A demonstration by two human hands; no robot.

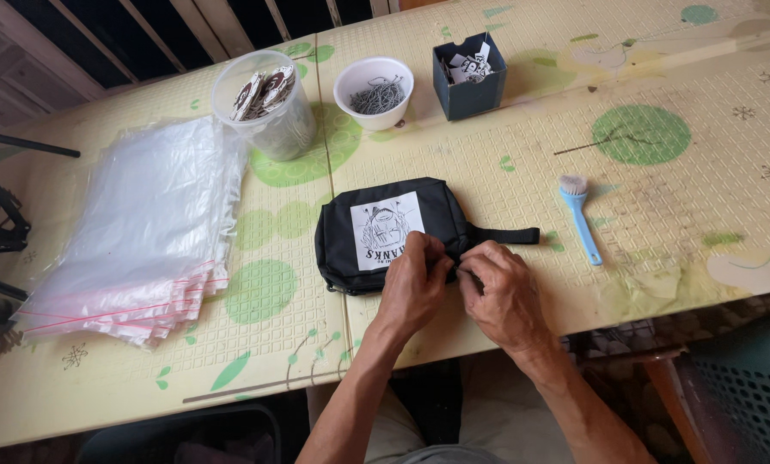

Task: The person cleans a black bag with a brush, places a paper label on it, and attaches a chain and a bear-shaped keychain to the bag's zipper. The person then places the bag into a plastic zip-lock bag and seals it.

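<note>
Two hands [458,288] on pouch [385,232] (brush [579,215] near).

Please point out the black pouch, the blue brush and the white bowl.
pouch [338,228], head view, left black panel
brush [583,225], head view, mid handle
bowl [351,82], head view, left rim

Hidden under our hands

Our left hand [415,279] and right hand [504,292] cover the black pouch's [385,225] near edge; whatever the fingertips pinch there we cannot make out.
</note>
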